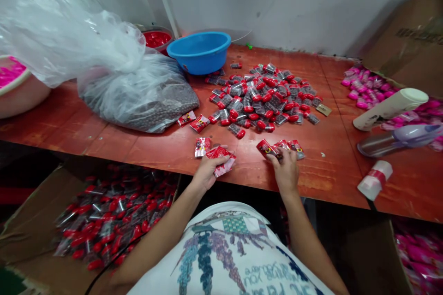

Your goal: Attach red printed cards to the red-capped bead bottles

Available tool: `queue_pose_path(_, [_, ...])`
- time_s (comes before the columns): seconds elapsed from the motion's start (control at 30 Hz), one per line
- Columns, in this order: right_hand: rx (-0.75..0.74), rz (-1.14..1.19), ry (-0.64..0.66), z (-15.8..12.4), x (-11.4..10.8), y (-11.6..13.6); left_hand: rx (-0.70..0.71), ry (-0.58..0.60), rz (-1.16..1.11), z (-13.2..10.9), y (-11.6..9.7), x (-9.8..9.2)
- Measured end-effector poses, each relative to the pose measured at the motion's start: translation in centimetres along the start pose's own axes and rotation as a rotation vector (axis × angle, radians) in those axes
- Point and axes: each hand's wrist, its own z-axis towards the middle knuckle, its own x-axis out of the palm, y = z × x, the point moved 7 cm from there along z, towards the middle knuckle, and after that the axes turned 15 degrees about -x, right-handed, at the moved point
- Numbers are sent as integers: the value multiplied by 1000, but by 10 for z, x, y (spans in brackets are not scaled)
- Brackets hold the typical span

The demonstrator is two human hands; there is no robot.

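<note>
My left hand [206, 169] is closed on a small stack of flat red-and-pink printed sleeves [222, 156], with the thumb pressed on top. Just beyond it lies a small packet of similar printed sleeves [202, 146]. My right hand [286, 168] has its thumb and fingers around a small container in a red printed sleeve [266, 148]; the fingers partly hide it. Right beside that hand lies another red-sleeved container [296, 148]. Past both hands is a heap of small clear containers with red caps [259, 97] and dark contents.
A clear plastic bag of dark beads [145, 97] and a blue basin [200, 53] stand back left. On the right are a white bottle [389, 109], a tumbler [380, 143], a wrapped roll [375, 179] and pink-capped containers [368, 85]. A cardboard box [34, 212] sits below left.
</note>
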Motion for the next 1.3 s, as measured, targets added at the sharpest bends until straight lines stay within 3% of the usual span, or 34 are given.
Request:
queue_pose_path(0.07, [-56,21,13,0,2,16,3,-6,-2,1,2,2])
queue_pose_path(0.2, [-125,499,260,-9,52,67,58,14,-5,3,6,10])
queue_pose_path(0.3, [-113,654,309,-11,78,86,139,4,-27,1,0,8])
queue_pose_path(0.47, [-287,539,447,15,94,93,195,-67,-140,-1,-14,-11])
queue_pose_path(0.57, [-481,243,498,45,99,91,147,-106,-238,5,-18,-23])
queue_pose_path(0.7, [-741,-106,573,74,115,87,4,-54,-369,15,-17,-31])
queue_pose_path(0.83, [-953,-173,726,63,126,92,-83,-10,-453,14,-18,-33])
queue_pose_path(0.93, [-1012,-154,785,43,121,98,-82,25,-505,10,-22,-32])
queue_pose_path(1.07, [-827,25,792,20,106,102,-61,31,-549,10,-25,-34])
queue_pose_path(1.23, [-236,499,494,5,81,96,-49,8,-529,11,-25,-33])
queue_pose_path(1.3, [-88,624,434,-4,79,98,-21,-13,-510,12,-25,-33])
